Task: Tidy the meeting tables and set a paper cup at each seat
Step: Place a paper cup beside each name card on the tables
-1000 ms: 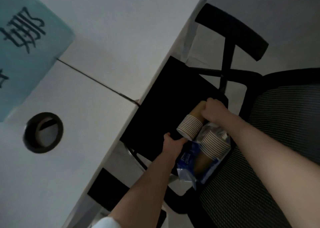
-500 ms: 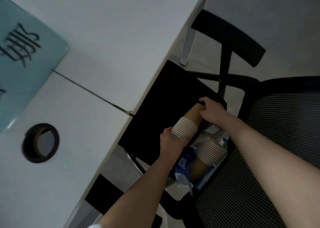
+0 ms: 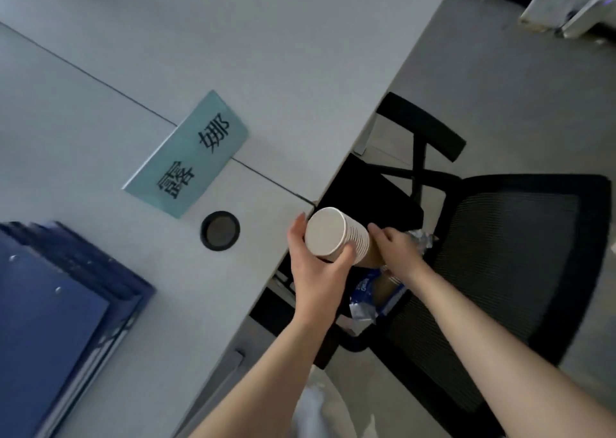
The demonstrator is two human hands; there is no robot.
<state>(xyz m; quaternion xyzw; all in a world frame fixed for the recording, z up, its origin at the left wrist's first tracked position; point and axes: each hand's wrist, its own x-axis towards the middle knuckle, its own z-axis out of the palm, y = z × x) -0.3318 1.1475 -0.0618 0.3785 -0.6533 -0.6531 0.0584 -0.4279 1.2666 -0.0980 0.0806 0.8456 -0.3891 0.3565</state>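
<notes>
A stack of nested paper cups (image 3: 336, 236), white with ribbed rims and brown sides, is held sideways at the table's edge, its white bottom facing me. My left hand (image 3: 313, 264) wraps around the stack's near end. My right hand (image 3: 396, 251) grips the brown far end of the same stack. Below my hands a torn blue and clear plastic cup package (image 3: 373, 296) lies on the seat of a black mesh chair (image 3: 506, 254); more brown cups show inside it.
The grey meeting table (image 3: 233, 54) fills the left. On it stand a teal name card (image 3: 186, 154), a round black cable grommet (image 3: 220, 230) and a pile of blue folders (image 3: 56, 321). A second black chair (image 3: 420, 144) sits under the table's edge.
Both hands have lifted the cup stack off the package up to the table's edge. My view has pulled back, so the name card, grommet and blue folders now show.
</notes>
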